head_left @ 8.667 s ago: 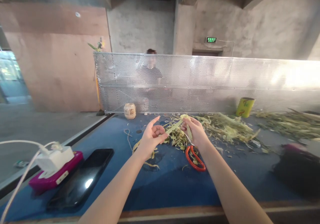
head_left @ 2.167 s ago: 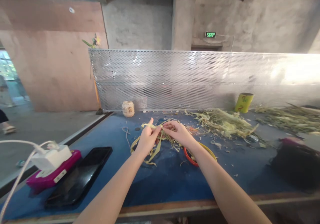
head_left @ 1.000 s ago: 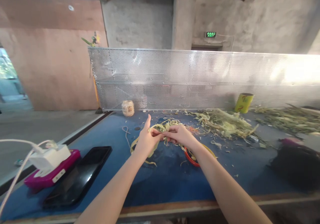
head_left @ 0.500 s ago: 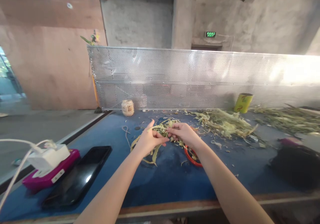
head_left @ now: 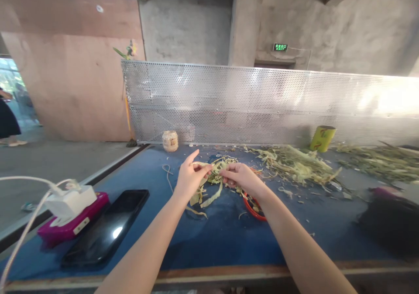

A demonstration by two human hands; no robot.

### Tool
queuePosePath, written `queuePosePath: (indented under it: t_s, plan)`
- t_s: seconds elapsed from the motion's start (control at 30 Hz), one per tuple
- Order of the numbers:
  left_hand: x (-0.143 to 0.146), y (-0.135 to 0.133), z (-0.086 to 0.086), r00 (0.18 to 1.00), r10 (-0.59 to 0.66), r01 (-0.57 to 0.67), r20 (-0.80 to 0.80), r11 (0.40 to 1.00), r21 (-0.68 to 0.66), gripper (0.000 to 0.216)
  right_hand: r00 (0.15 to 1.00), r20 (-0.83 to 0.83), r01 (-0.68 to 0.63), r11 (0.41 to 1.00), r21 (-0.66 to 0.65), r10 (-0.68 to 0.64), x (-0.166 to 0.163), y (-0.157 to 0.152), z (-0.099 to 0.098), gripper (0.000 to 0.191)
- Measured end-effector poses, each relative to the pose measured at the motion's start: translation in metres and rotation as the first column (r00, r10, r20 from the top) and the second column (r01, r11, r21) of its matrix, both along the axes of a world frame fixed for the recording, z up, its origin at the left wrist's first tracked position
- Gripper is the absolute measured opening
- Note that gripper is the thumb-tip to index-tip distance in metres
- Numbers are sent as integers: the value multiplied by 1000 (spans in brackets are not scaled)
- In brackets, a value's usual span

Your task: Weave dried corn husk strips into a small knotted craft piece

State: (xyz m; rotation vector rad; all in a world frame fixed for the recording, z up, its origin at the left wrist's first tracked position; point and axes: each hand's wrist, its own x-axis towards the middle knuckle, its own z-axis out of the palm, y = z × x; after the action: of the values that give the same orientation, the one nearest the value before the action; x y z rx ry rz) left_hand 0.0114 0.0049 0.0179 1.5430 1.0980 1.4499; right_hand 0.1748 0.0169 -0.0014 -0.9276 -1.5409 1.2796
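Both my hands meet over the middle of the blue table (head_left: 216, 237). My left hand (head_left: 189, 179) pinches pale green husk strips (head_left: 209, 189), with its index finger sticking up. My right hand (head_left: 238, 177) is closed on the same bundle of strips from the right. Loose ends of the strips hang down onto the table below my hands. Red-handled scissors (head_left: 251, 205) lie on the table, partly hidden under my right wrist.
A heap of husks (head_left: 294, 165) spreads at the back right. A twine ball (head_left: 170, 140) and a yellow-green cup (head_left: 322, 139) stand by the perforated metal screen (head_left: 262, 106). A black phone (head_left: 106, 233), a pink box with a white charger (head_left: 70, 213) lie left; a dark bag (head_left: 389, 224) right.
My hands have stayed together on the strips and lifted slightly. The hanging ends have shifted under my hands. The view has swung a little to the left.
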Motion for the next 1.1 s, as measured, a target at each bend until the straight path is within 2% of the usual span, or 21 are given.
queuePosePath:
  t_s: [0.1,0.2,0.27,0.33,0.47,0.57,0.67,0.8,0.87,1.0,1.1]
  plan:
    - [-2,3,0,1000,11,-11,12,1000,29,76,1000,-5,-6,1000,-5,6,-1,-1,0,26]
    - [1,6,-4,992,-7,12,126,999,-37,87,999,-52,-11,1000,21,12,-2,0,-1,28]
    - [6,7,-10,976,-40,63,215,992,-105,94,993,-102,-49,998,31,52,-2,2,-2,30]
    - [10,8,-15,968,-125,160,217,975,-154,98,987,-131,-85,996,37,89,-2,3,-3,30]
    - [14,6,-20,952,-234,258,197,960,-108,101,989,-112,-85,993,81,94,-4,4,-3,27]
    - [15,7,-21,957,-210,229,198,970,-80,93,992,-102,-64,993,97,74,-8,2,-2,24]
    - [16,10,-22,963,-125,161,238,977,-138,81,992,-109,-56,995,84,65,-10,-1,-1,28]
    - [15,12,-22,940,-122,184,318,967,-174,82,987,-143,-64,996,68,73,-11,-3,2,29]
    - [14,11,-21,962,-113,148,250,981,-124,85,987,-148,-59,997,44,65,-11,-4,2,29]
    - [12,5,-17,1000,-26,25,15,999,41,84,992,-112,-55,998,1,55,-12,-2,0,29]
    - [12,4,-17,999,-15,19,-44,997,78,78,993,-91,-82,997,-2,81,-12,0,-3,29]
